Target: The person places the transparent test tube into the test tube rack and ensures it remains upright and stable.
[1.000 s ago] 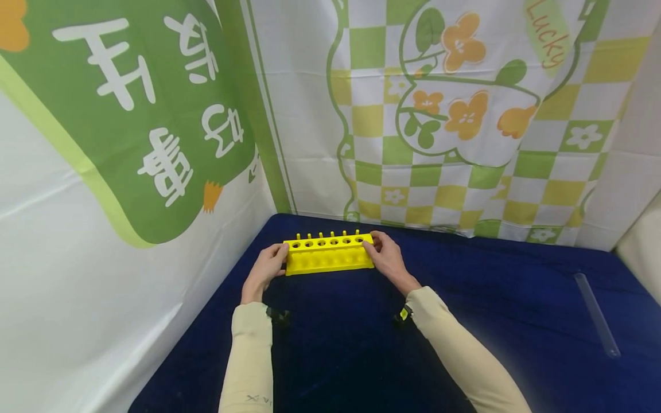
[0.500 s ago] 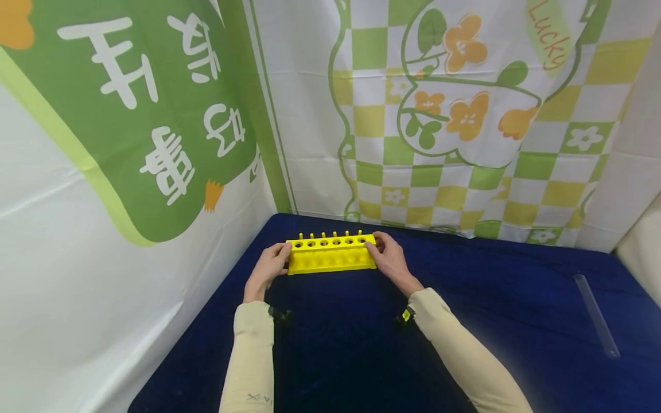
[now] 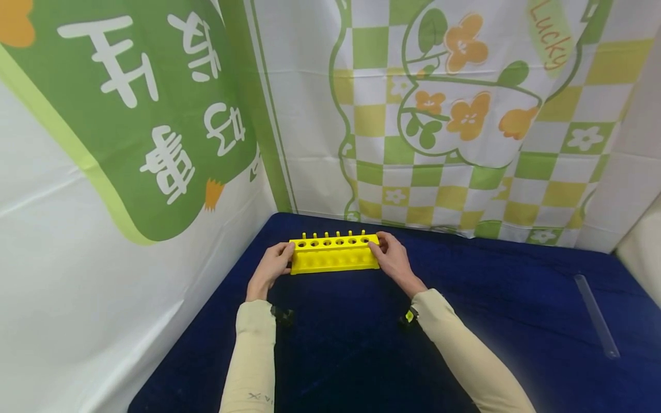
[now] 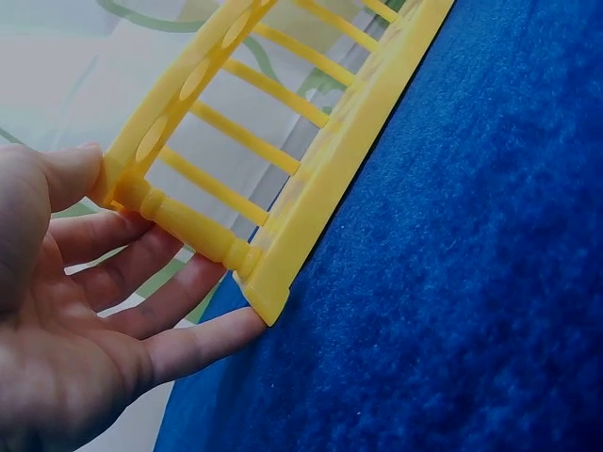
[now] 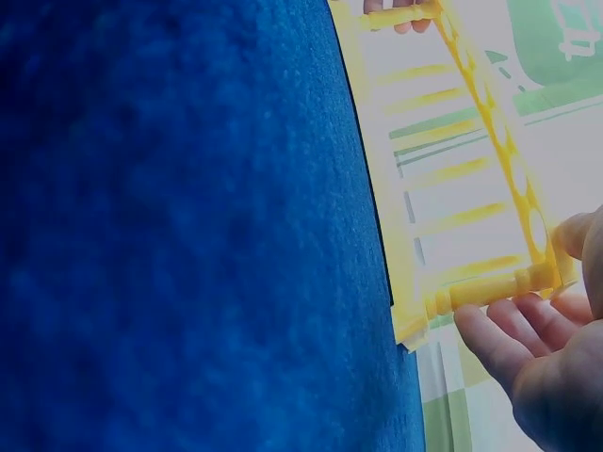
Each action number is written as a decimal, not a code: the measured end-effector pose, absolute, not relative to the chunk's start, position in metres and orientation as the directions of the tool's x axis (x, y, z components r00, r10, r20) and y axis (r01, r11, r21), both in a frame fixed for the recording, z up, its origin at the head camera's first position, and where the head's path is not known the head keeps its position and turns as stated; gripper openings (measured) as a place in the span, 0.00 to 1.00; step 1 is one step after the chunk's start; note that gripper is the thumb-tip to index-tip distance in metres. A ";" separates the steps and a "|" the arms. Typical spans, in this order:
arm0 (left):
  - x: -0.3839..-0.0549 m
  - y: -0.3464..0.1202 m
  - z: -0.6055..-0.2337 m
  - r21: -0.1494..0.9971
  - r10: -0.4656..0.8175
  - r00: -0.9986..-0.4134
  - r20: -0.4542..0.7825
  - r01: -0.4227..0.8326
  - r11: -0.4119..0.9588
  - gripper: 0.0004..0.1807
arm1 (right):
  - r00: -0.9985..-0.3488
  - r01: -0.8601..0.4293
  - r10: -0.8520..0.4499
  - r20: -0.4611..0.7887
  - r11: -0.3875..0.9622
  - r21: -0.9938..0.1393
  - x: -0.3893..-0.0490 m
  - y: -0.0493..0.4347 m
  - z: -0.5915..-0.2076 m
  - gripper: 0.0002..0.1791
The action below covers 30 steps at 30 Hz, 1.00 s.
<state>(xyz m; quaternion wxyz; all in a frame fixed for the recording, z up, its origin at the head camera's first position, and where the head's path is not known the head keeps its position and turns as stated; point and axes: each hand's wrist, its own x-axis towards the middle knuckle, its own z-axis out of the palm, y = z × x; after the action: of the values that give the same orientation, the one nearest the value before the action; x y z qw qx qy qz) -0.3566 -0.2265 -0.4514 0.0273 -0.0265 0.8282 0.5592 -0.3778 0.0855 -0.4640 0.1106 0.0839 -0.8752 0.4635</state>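
Note:
A yellow test tube rack [image 3: 335, 259] stands upright at the far side of the blue cloth, its row of holes facing up and pegs rising along the back. My left hand [image 3: 270, 267] holds its left end. In the left wrist view the thumb lies at the top corner and the fingers [image 4: 193, 287] are about the end post. The right end is held by my right hand [image 3: 393, 260], thumb on the top board, fingers [image 5: 495, 344] against the other post. The holes show no tubes. Whether the base fully touches the cloth, I cannot tell.
A clear test tube [image 3: 596, 315] lies on the blue cloth [image 3: 496, 298] at the right. White printed curtains hang along the left side [image 3: 217, 275] and the back [image 3: 413, 189], close behind the rack.
Both hands and the test tube rack have shifted slightly to the right, with the hold on each end kept. The clear tube has stayed where it was.

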 end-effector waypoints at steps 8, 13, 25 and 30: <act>-0.357 -0.224 -0.450 0.919 -0.023 -0.997 -0.075 -0.078 0.386 0.28 | -0.958 -0.259 -0.044 0.284 0.559 -0.788 -0.377 0.089 -0.465 0.28; -0.357 -0.222 -0.451 0.916 -0.035 -0.997 -0.076 -0.083 0.392 0.28 | -0.958 -0.260 -0.050 0.281 0.559 -0.787 -0.376 0.090 -0.466 0.28; -0.359 -0.215 -0.453 0.921 -0.024 -0.997 -0.072 -0.076 0.382 0.29 | -0.962 -0.246 -0.044 0.269 0.562 -0.789 -0.376 0.097 -0.463 0.28; -0.361 -0.212 -0.453 0.920 -0.024 -0.997 -0.080 -0.083 0.383 0.28 | -0.963 -0.242 -0.046 0.264 0.571 -0.784 -0.374 0.101 -0.462 0.29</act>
<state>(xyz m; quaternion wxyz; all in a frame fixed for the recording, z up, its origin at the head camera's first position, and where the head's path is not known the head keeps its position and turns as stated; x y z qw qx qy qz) -0.3606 -0.2124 -0.4526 0.0268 -0.0321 0.8311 0.5546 -0.3744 0.1015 -0.4616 0.1075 0.0820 -0.8798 0.4557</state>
